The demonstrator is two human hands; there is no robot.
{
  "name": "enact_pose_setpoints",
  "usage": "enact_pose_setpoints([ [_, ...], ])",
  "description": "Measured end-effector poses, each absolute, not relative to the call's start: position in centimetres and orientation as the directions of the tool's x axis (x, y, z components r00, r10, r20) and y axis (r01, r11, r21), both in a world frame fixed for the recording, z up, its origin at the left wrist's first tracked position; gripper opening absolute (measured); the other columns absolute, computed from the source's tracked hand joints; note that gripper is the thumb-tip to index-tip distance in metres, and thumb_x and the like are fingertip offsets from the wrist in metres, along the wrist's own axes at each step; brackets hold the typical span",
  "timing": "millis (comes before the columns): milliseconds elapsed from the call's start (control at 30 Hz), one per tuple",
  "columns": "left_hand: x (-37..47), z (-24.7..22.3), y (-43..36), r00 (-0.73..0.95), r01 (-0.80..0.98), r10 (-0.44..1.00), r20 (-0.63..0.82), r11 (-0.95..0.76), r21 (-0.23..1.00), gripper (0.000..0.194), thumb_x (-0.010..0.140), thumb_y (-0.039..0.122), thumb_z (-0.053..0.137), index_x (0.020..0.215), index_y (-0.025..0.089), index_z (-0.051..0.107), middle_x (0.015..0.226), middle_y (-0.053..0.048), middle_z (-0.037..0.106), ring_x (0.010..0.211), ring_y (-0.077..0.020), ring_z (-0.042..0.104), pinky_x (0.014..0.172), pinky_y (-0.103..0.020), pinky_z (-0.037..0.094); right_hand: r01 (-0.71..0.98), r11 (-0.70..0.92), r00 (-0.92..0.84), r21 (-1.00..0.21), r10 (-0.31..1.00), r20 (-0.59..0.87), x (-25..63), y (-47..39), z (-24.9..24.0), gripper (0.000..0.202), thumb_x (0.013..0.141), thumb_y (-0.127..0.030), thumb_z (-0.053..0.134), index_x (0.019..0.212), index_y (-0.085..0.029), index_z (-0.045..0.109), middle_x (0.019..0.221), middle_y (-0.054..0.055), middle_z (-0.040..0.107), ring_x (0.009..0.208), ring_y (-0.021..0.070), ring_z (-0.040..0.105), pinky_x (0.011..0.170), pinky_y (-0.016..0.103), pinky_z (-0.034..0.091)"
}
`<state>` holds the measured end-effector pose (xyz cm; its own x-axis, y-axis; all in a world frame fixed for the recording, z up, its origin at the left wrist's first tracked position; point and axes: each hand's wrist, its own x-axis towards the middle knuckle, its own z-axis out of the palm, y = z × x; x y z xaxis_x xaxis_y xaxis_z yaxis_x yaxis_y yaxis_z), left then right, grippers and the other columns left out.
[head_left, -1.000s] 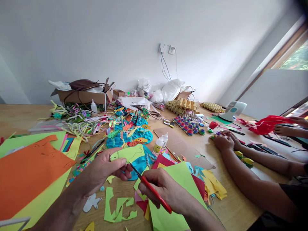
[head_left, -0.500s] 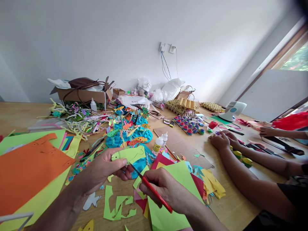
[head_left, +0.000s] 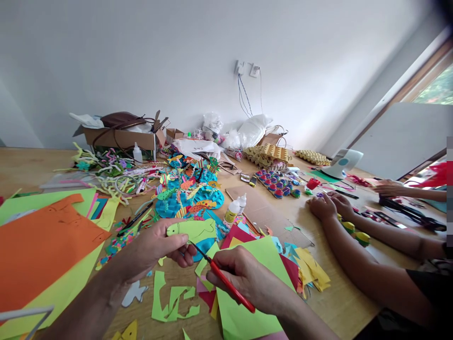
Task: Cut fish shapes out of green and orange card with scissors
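Note:
Between the thumb and fingers of my left hand is a light green paper fish, with an eye and tail lines drawn on it. My right hand is closed on red-handled scissors. The dark blades point up and left, their tip by the lower edge of the fish near my left fingertips. Under my right hand lies a larger light green sheet. Green paper offcuts and a white paper cutout rest on the table below my left hand.
Orange paper lies at the left. Glue bottles stand beyond my hands, beside blue decorated pieces. Egg cartons and a cardboard box are farther back. Another person's hands work at the right.
The paper fish has turned slightly, and its tail end now shows a rounded, notched outline. At the far right, another hand has shifted left and the black object beneath it has moved.

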<state>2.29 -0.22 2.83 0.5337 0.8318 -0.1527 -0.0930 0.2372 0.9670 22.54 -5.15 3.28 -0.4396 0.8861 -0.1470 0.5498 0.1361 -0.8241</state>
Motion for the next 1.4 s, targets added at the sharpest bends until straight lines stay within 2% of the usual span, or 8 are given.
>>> enact_pose_setpoints([
  [467,2.1,2.8,-0.2,0.544,0.009,0.829,-0.131,0.15,0.989,0.012,0.076,0.025,0.06,0.07,0.016,0.066,0.064,-0.002,0.07,0.056,-0.0149,0.064,0.054,-0.024,0.05,0.605,0.239,-0.458,-0.759,0.885,-0.086,22.8,-5.2,3.3,0.041,0.088,-0.033,0.056,0.055,-0.017,0.036,0.05,-0.008,0.029,0.047,0.0063,0.025,0.041,0.02,0.02],
  [600,1.8,2.5,0.2,0.542,0.073,0.829,-0.139,0.119,0.99,0.014,0.078,0.028,0.058,0.08,0.015,0.064,0.066,-0.002,0.069,0.058,-0.0154,0.064,0.056,-0.025,0.05,0.617,0.252,-0.457,-0.746,0.886,-0.079,23.0,-5.2,3.1,0.039,0.088,-0.033,0.056,0.057,-0.016,0.039,0.05,-0.008,0.032,0.047,0.0058,0.026,0.041,0.018,0.021],
  [733,1.6,2.1,0.5,0.529,0.087,0.836,-0.146,0.118,0.989,0.023,0.077,0.029,0.059,0.095,0.014,0.061,0.062,0.0,0.067,0.056,-0.0154,0.062,0.054,-0.026,0.049,0.615,0.254,-0.463,-0.747,0.882,-0.082,22.9,-5.3,2.9,0.04,0.088,-0.034,0.056,0.057,-0.016,0.039,0.049,-0.008,0.032,0.047,0.0056,0.027,0.041,0.017,0.021],
  [967,1.5,2.0,0.3,0.549,0.068,0.828,-0.118,0.097,0.993,0.019,0.08,0.029,0.058,0.091,0.014,0.064,0.063,0.0,0.067,0.056,-0.0142,0.062,0.054,-0.025,0.048,0.599,0.256,-0.467,-0.758,0.881,-0.072,22.9,-5.1,2.8,0.041,0.087,-0.034,0.06,0.057,-0.016,0.038,0.049,-0.008,0.032,0.047,0.0054,0.026,0.041,0.017,0.021],
  [1233,1.8,1.8,0.4,0.531,0.057,0.835,-0.142,0.132,0.99,0.033,0.079,0.028,0.059,0.109,0.014,0.06,0.063,0.001,0.068,0.056,-0.0143,0.062,0.054,-0.025,0.048,0.624,0.269,-0.461,-0.734,0.885,-0.067,23.0,-5.1,2.5,0.041,0.088,-0.036,0.058,0.057,-0.017,0.039,0.05,-0.008,0.035,0.047,0.0058,0.028,0.042,0.018,0.022],
  [1400,1.8,1.8,0.4,0.551,0.061,0.823,-0.137,0.125,0.99,0.024,0.078,0.029,0.06,0.096,0.014,0.063,0.062,0.0,0.068,0.055,-0.0147,0.061,0.053,-0.025,0.047,0.64,0.273,-0.458,-0.718,0.886,-0.072,23.1,-5.2,2.5,0.042,0.088,-0.037,0.056,0.056,-0.017,0.038,0.049,-0.007,0.034,0.047,0.0061,0.028,0.042,0.018,0.021],
])
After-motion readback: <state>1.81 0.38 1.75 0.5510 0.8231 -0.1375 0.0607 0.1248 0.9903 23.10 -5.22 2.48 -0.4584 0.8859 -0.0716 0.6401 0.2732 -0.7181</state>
